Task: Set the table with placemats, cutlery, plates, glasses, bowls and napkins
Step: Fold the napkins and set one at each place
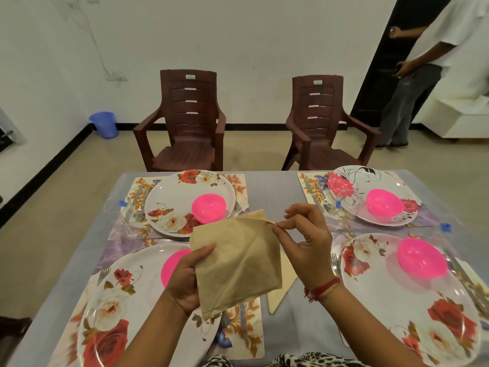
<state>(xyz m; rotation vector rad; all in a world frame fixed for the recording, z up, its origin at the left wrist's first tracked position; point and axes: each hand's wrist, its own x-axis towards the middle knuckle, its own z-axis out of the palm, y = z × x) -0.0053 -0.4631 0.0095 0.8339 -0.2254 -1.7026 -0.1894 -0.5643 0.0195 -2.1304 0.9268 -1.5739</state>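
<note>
Napkin: tan paper, partly unfolded, held in the air at the centre of the frame above the grey table.
Left hand: grips the Napkin's lower left edge, thumb on top, fingers curled beneath.
Right hand: pinches the Napkin's upper right corner between thumb and forefinger, the other fingers loosely spread.
Second napkin: folded, lying on the table between the lower-left plate and the lower-right plate.
Pink bowl: resting on the lower-right plate.
</note>
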